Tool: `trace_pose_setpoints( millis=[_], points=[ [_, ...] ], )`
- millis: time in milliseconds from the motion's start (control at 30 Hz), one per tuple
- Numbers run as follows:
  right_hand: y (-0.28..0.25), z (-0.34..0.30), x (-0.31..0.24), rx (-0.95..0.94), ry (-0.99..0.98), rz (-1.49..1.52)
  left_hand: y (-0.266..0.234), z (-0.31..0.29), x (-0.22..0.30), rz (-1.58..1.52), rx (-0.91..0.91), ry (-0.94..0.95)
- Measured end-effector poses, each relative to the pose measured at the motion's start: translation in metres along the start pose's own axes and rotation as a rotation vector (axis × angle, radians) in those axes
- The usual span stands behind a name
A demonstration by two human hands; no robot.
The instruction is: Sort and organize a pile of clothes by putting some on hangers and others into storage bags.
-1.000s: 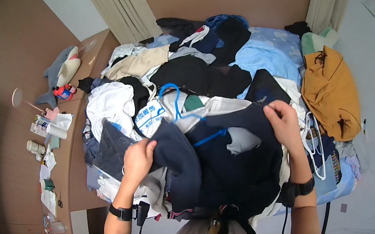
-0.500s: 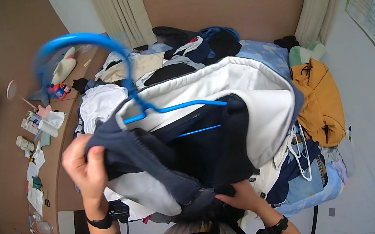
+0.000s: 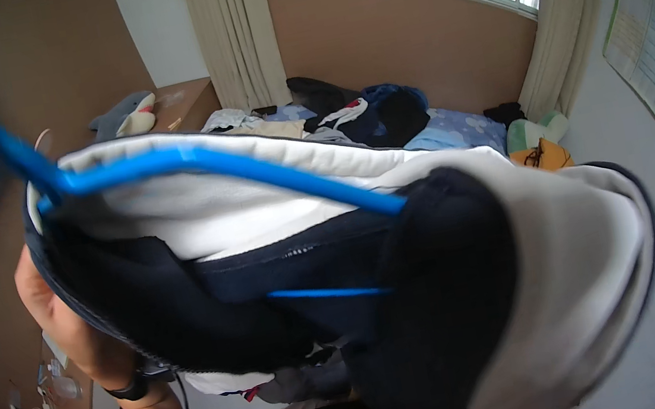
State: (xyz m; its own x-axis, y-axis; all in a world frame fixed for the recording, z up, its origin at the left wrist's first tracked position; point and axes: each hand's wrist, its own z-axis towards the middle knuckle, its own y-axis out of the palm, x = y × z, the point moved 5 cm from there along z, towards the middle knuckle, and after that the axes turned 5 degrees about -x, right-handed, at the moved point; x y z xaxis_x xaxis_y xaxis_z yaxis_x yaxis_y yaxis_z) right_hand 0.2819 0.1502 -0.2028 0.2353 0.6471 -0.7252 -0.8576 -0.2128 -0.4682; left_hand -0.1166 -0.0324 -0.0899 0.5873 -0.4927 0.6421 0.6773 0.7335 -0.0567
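While the long brown headboard (image 3: 403, 33) stands at the far side, the mixed heap of dark, white and blue clothes (image 3: 400, 117) lies before it. One navy-and-white cloth garment with a pale lining (image 3: 447, 288): raised close to the view, neck opening uppermost, wide whitish panel at right. One bright blue slim-barred hanger (image 3: 252, 171): set inside that opening; upper bar slopes from upper left to lower right, its right end behind a navy fold; hook points up and left into the dark rim; thin lower bar shows within. One bare left hand (image 3: 73, 324): at the garment's left edge, below the hook's base, so nearest the hanger's left end; no contact with the hanger visible. Left fingers: judged clamped on the cloth edge, tips hidden. Right hand: unseen; finger state cannot be told. One black wrist strap (image 3: 127, 387): on the left wrist.
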Motion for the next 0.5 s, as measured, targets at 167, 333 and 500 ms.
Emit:
trace_pose_setpoints(
  millis=[167,333,500],
  points=[
    [-0.018,0.046,-0.039,0.029,-0.009,0.169,0.011,0.039,-0.001,0.207,-0.182,0.037],
    [0.038,0.106,0.045,0.016,0.093,-0.218,0.093,0.052,-0.132,0.526,-0.464,-0.002],
    [0.158,0.030,0.215,-0.119,0.316,-0.583,0.152,-0.088,-0.285,0.743,-0.642,0.054]
  ],
)
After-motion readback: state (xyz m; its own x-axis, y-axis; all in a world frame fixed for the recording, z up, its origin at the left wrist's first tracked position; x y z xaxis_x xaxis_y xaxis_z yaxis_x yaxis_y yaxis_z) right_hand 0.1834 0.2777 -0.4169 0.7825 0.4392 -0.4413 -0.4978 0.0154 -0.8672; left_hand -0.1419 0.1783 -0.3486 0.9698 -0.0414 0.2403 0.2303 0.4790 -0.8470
